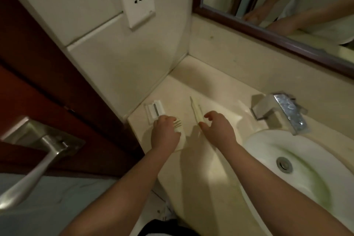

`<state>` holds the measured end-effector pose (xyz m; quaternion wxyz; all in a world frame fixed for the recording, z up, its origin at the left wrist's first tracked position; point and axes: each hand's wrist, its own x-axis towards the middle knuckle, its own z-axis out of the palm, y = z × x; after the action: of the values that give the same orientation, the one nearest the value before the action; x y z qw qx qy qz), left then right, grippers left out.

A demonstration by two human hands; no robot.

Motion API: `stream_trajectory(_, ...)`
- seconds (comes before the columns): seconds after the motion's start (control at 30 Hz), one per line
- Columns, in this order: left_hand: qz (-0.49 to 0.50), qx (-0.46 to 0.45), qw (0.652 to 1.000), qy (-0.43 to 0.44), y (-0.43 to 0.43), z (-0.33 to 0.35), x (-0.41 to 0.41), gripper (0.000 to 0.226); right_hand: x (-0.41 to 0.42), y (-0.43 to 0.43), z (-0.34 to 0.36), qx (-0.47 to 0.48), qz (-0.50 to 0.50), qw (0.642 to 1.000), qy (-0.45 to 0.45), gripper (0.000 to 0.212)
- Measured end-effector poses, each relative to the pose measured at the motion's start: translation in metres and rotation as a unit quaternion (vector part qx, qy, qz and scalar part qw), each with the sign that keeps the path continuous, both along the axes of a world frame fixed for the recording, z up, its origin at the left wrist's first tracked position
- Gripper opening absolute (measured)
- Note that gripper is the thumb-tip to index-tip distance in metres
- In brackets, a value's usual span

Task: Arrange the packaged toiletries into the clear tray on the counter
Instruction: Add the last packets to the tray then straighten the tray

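Observation:
My left hand [164, 135] lies palm down on a white packet with gold stripes [179, 127] at the counter's left end, fingers curled over it. Just beyond it a white razor packet [154, 111] lies flat by the wall. My right hand [218, 130] pinches the near end of a long cream packet [196, 110] between thumb and forefinger; the packet points away toward the wall. The clear tray [237, 119] shows only as faint glassy edges right of that hand, next to the faucet. I cannot tell what lies in it.
A chrome faucet [281, 113] and white basin [298, 168] fill the right side. The cream counter [201, 168] ends at a tiled wall on the left. A dark wooden door with a metal lever handle [34, 159] stands at far left. A framed mirror [287, 15] hangs behind.

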<state>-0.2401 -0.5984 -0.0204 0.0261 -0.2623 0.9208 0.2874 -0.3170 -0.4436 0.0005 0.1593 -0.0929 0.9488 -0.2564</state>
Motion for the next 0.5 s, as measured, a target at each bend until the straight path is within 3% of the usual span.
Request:
stream_trajectory(0.2,0.12,-0.07,0.989,0.055,-0.038,-0.008,-0.014,0.035,-0.01,-0.03,-0.012,0.067,-0.036,0.997,0.024,0.049)
stream_trajectory(0.4,0.147,-0.041,0.988,0.006,-0.055,-0.013,-0.032,0.063,-0.012,-0.034,-0.023,0.094,-0.035,0.994,0.043,0.05)
stream_trajectory(0.5,0.167,-0.018,0.986,-0.014,-0.059,-0.016,-0.04,0.078,-0.016,-0.034,-0.025,0.077,-0.047,0.996,0.009,0.051)
